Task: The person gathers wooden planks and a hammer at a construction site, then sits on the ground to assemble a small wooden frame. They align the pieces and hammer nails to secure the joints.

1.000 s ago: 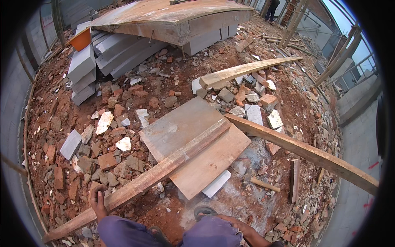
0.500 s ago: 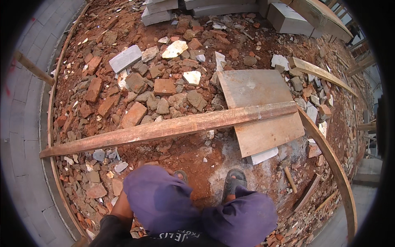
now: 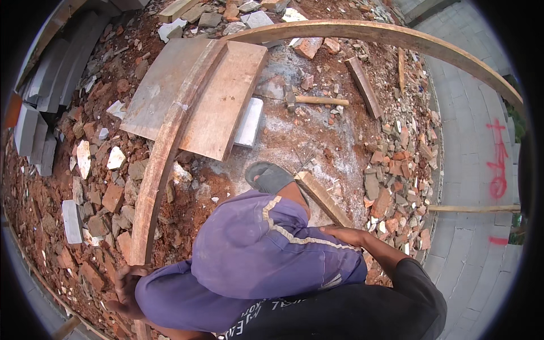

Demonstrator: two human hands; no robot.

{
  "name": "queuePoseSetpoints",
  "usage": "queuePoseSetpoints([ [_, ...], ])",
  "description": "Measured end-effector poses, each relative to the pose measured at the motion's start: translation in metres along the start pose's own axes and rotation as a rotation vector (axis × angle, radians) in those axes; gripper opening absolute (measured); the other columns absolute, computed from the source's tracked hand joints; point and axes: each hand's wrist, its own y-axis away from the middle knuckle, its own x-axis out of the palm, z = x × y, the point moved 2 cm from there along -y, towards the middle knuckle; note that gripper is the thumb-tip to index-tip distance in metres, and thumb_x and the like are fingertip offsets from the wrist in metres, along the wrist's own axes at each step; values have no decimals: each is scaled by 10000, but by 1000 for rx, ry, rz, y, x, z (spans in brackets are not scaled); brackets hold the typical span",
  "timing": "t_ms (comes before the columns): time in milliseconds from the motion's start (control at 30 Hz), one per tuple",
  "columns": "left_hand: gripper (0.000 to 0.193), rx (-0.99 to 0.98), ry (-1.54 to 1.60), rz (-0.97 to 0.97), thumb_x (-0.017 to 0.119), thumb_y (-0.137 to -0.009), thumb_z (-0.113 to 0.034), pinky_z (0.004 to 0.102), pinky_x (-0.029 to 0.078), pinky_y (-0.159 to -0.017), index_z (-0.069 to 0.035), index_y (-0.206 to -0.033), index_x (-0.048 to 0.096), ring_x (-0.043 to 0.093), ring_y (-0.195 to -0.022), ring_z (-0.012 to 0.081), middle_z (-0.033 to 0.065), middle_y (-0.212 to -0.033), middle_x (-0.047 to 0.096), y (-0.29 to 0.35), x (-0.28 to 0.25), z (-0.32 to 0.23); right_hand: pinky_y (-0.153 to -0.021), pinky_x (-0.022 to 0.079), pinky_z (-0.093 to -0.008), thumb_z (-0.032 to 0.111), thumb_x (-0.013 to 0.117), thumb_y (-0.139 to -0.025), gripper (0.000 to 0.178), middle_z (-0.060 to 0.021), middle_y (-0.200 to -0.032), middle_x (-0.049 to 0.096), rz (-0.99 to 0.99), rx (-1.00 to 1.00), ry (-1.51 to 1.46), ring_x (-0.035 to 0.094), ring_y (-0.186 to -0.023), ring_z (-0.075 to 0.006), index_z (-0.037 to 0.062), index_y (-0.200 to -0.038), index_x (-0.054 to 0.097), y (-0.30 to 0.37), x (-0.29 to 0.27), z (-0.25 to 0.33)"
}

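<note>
My left hand (image 3: 126, 292) hangs beside my left knee, fingers spread, holding nothing that I can see. It is right by the lower end of a long wooden beam (image 3: 148, 212); whether it touches the beam I cannot tell. My right hand (image 3: 343, 235) lies against the side of my purple trouser leg (image 3: 249, 243), fingers stretched out. The beam crosses a plywood sheet (image 3: 224, 107), and a white block (image 3: 249, 123) shows from under the sheet. A hammer (image 3: 323, 100) with a wooden handle rests on the dusty ground. Nearer my sandaled foot (image 3: 271, 178) is a short timber piece (image 3: 323, 198).
Broken bricks and rubble (image 3: 105, 198) cover the ground at left, more rubble (image 3: 391, 198) at right. A second long beam (image 3: 368, 31) runs across the far side. Grey blocks (image 3: 34, 133) are stacked at far left; a grey block wall (image 3: 467, 170) stands at right.
My view has swung to the right, so the beam and plywood now appear further left. Both my hands have come into view, and the right-hand wall shows more.
</note>
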Motion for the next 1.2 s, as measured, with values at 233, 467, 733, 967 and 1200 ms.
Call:
queuePoseSetpoints([
  [233, 975, -296, -950, 342, 600, -866, -746, 437, 423, -1055, 75, -1385, 514, 634, -1128, 321, 228, -1177, 650, -69, 40, -51, -1029, 459, -378, 569, 623, -922, 554, -265, -1203, 681, -247, 53, 444, 616, -1208, -324, 82, -1155, 754, 8, -5, -9],
  [467, 872, -459, -1071, 404, 672, -860, -611, 424, 479, -1002, 84, -1370, 534, 648, -1124, 316, 228, -1175, 675, -83, 62, -36, -925, 520, -497, 250, 756, -827, 607, -244, -1155, 647, -1065, -378, 834, 663, -1030, -418, 21, -1334, 513, -57, -41, -22],
  [733, 845, -441, -1013, 455, 703, -836, -538, 430, 473, -1021, 89, -1375, 529, 651, -1135, 347, 242, -1177, 677, -82, 63, -40, -876, 499, -525, 264, 747, -836, 546, -299, -1007, 656, -856, -287, 836, 633, -978, -495, -19, -1220, 482, -88, -83, -43],
  [967, 845, -432, -1002, 361, 717, -829, -584, 388, 504, -976, 74, -1338, 565, 660, -1123, 263, 181, -1156, 699, -92, 74, -43, -901, 537, -481, 313, 774, -811, 621, -305, -1030, 686, -942, -650, 659, 676, -1024, -464, -52, -1260, 550, -27, -62, 109],
  [1200, 473, -249, -921, 162, 729, -872, -241, 350, 527, -907, 47, -1232, 621, 681, -1014, 206, 139, -1054, 722, -138, 102, -29, -834, 585, -369, 206, 779, -889, 514, -190, -1120, 701, -609, -1056, 164, 711, -963, -224, -65, -1268, 563, -32, -20, 267],
])
